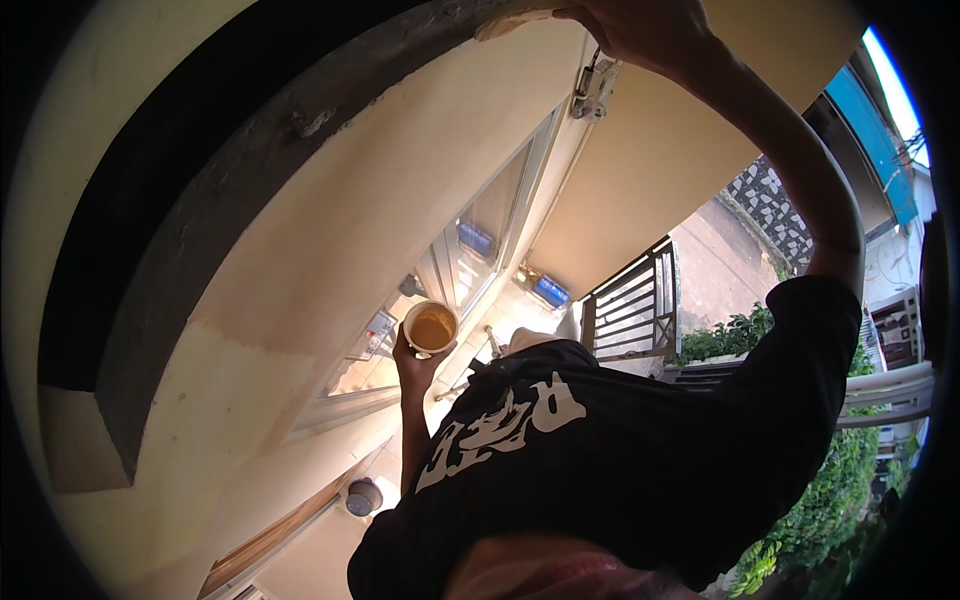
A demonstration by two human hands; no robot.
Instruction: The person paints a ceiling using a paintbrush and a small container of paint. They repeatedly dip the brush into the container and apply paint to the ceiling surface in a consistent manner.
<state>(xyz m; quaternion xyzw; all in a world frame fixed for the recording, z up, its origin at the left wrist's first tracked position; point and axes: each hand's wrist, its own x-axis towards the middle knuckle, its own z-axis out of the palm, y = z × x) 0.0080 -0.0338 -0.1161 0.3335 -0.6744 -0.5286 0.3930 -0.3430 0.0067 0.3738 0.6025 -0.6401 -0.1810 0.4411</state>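
Note:
My left hand [415, 362] is wrapped round a pale cup [433, 326] partly filled with orange-tan liquid. It is held beside the wall, to the left of my black shirt. My right arm reaches up and forward, so that my right hand [640, 32] is at the top edge of the view. Its fingers are bent towards a dark grey band [255, 165] that curves along the cream wall [300, 250]. A tan patch [512, 22] shows on the band just past the fingertips. Whatever those fingers hold, if anything, is hidden.
A metal fitting with wires [592, 88] sits on the wall below my right hand. Beneath is a glazed window [490, 230]. Lower down are a blue container [550, 292], a dark bucket [364, 497] and a metal railing [632, 305]. Green plants [825, 505] grow at right.

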